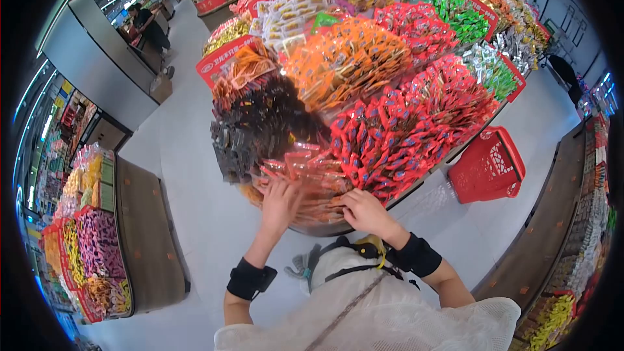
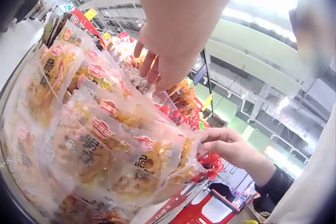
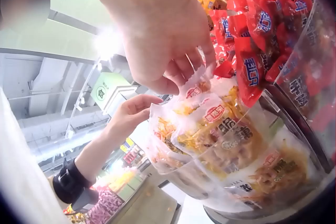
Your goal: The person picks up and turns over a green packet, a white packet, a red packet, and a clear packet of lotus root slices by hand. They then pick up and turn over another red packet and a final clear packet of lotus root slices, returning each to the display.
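Clear packets of orange-brown snacks (image 1: 315, 185) stand packed in rows at the near rounded end of a sweets display. My left hand (image 1: 281, 201) lies over the left part of these packets, its fingers loosely bent, as the left wrist view shows too. At the right end of the row my right hand (image 1: 365, 211) pinches the top edge of a clear snack packet (image 3: 218, 116) between thumb and fingers. Red-wrapped snacks (image 3: 252, 50) fill the compartment right beside that hand. Dark packets (image 1: 260, 123) lie beyond my left hand.
Orange packets (image 1: 348, 58) heap up at the display's middle, with green ones (image 1: 461, 16) farther back. A red shopping basket (image 1: 487, 166) stands to the right of the display. Other stocked shelves (image 1: 140, 234) line the left aisle, where a person (image 1: 149, 29) stands far off.
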